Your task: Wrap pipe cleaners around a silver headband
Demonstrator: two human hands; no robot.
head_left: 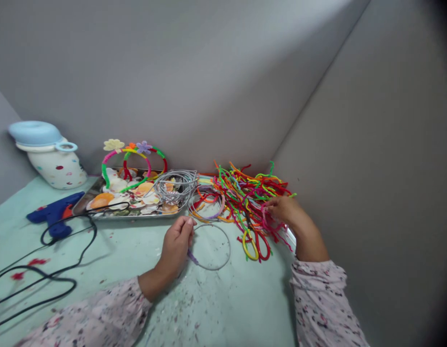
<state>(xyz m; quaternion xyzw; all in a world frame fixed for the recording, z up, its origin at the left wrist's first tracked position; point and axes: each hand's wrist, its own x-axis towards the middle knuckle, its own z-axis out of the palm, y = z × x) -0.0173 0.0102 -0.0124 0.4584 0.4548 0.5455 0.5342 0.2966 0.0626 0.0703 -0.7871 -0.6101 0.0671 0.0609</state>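
My left hand (178, 241) is closed on a thin grey wire ring (230, 248), held just above the table. A short purple fuzzy wrap (192, 258) covers part of the ring beside my fingers. My right hand (284, 209) reaches into the right side of a heap of colourful pipe cleaners (241, 188), its fingertips closed at some pink strands (269, 219). Whether it grips one or several of them is hard to see. Scissors (250, 246) with one yellow and one red handle loop lie at the front of the heap, their blades partly hidden under strands.
A metal tray (133, 218) of shells holds a coil of grey wire (176, 185) and flower-topped pipe-cleaner rings (149, 168). More rings (209, 205) lie beside it. A blue glue gun (57, 212), its black cord (89, 250) and a lidded white container (57, 166) are left. Walls close off the back and right.
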